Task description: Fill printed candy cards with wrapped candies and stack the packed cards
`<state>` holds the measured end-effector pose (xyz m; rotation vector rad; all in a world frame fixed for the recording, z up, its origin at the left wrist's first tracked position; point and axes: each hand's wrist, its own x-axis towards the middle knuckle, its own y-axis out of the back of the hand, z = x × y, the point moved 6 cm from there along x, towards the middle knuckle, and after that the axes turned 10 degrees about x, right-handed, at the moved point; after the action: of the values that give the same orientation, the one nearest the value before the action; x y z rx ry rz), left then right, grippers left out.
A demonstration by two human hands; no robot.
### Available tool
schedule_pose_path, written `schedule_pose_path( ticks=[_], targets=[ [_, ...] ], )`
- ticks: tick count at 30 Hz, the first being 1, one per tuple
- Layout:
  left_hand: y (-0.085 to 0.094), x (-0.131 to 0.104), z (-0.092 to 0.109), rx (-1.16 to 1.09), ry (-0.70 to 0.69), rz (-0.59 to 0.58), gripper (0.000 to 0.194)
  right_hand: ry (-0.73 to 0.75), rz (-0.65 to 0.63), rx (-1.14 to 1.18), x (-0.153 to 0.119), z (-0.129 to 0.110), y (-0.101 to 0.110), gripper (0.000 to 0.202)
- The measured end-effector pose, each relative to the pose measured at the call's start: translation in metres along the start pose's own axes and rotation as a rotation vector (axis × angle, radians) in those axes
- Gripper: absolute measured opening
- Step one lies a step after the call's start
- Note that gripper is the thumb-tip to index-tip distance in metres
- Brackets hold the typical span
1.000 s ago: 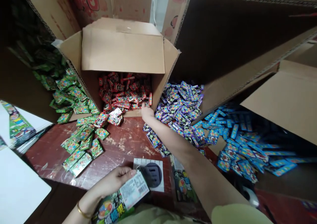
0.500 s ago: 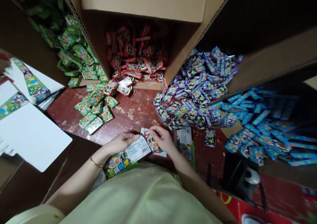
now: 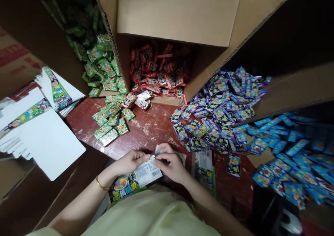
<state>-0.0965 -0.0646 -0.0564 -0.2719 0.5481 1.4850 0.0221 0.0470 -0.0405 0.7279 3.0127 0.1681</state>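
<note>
A printed pouch (image 3: 127, 187) with a white label and a green edge lies against my front. My left hand (image 3: 133, 161) pinches the pouch's top edge, fingers closed. Close beside it, my right hand (image 3: 172, 163) has its fingers pressed at the same edge, over the label's upper right corner. No red packet shows between my hands; whether one is hidden there I cannot tell. A second printed pouch (image 3: 205, 170) lies on the red table (image 3: 156, 121) to the right of my right hand. Several green packets (image 3: 112, 114) are spread beyond my left hand.
Cardboard boxes stand open behind, holding green, red (image 3: 159, 72) and purple packets (image 3: 221, 104). Blue packets (image 3: 289, 152) are heaped at the right. White cards (image 3: 57, 142) with printed strips are stacked at the left. A dark object with a white part (image 3: 289, 222) sits at the lower right.
The red packet that was in my right hand no longer shows. My right hand has moved over the pouch's top edge, closer to my left. The whole view has shifted slightly.
</note>
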Motion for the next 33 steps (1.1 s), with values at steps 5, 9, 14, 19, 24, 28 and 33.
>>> schedule_pose_path(
  ticks=[5, 9, 14, 19, 24, 28, 33],
  targets=[
    [0.005, -0.013, -0.011, -0.004, 0.041, 0.015, 0.052, 0.107, 0.074, -0.079, 0.089, -0.001, -0.017, 0.033],
    [0.004, -0.017, -0.012, -0.010, 0.047, 0.016, 0.053, 0.030, -0.064, -0.380, 0.165, 0.010, -0.084, 0.030],
    [0.006, -0.020, -0.016, -0.021, 0.062, 0.024, 0.053, -0.124, -0.142, -0.653, 0.185, 0.006, -0.115, 0.069],
    [0.003, -0.015, -0.017, -0.023, 0.057, -0.025, 0.055, -0.171, -0.137, -0.663, 0.172, 0.003, -0.106, 0.072],
    [0.007, -0.017, -0.016, -0.002, 0.044, -0.003, 0.054, 0.054, -0.170, -0.539, 0.167, 0.006, -0.092, 0.042],
    [0.018, -0.017, -0.021, -0.077, 0.107, 0.085, 0.056, -0.005, -0.074, 0.019, 0.144, 0.020, -0.022, 0.011],
    [0.017, 0.004, -0.004, -0.097, 0.119, 0.070, 0.055, -0.080, 0.266, 0.403, 0.065, 0.020, 0.069, 0.032]
  ],
)
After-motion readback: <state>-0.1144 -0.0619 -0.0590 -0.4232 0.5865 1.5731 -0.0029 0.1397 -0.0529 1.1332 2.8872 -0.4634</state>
